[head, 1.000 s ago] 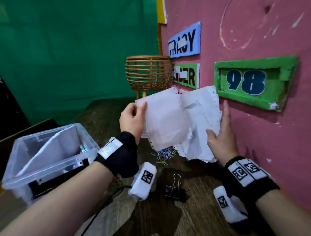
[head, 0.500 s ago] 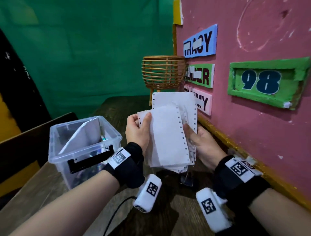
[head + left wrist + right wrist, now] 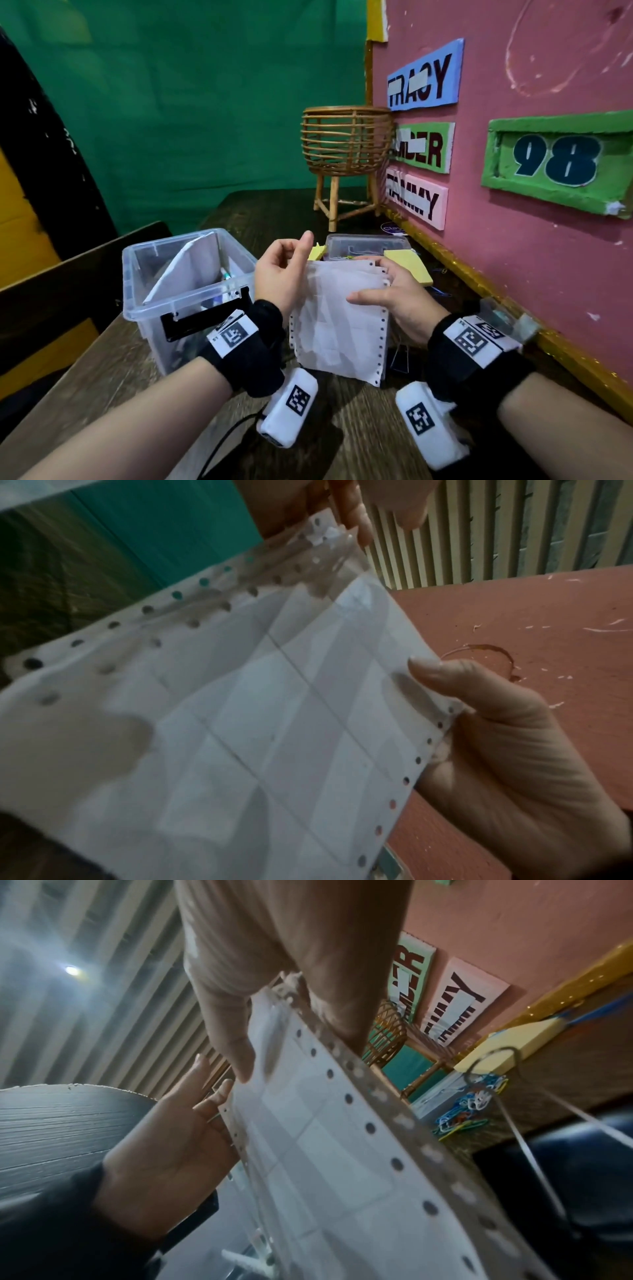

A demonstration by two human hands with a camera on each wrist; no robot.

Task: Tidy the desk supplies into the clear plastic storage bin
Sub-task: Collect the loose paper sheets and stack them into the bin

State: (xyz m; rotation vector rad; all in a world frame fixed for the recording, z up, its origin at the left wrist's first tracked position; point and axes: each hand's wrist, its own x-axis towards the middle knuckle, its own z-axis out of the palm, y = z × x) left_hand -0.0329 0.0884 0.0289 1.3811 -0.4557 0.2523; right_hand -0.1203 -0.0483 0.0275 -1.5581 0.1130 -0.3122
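Note:
A stack of white perforated label sheets [image 3: 339, 329] stands upright over the wooden desk, right of the clear plastic storage bin [image 3: 147, 308]. My right hand [image 3: 383, 291] pinches its right edge, thumb across the front and fingers behind, as the left wrist view shows [image 3: 514, 750]. My left hand [image 3: 294, 253] is at the sheets' upper left corner with its thumb raised; in the right wrist view its palm [image 3: 164, 1145] lies flat against the left edge of the sheets [image 3: 342, 1150]. The bin holds a white sheet and small items.
Behind the sheets sit a small clear container [image 3: 366, 245] and yellow sticky notes [image 3: 407, 270]. Coloured paper clips [image 3: 459, 1118] lie on the desk. A black binder clip [image 3: 399, 359] lies under the sheets. A wicker basket stand [image 3: 346, 147] and a pink wall [image 3: 548, 240] border the right.
The sheets have been gathered into one stack and lowered toward the desk. My left thumb has come off the paper's front.

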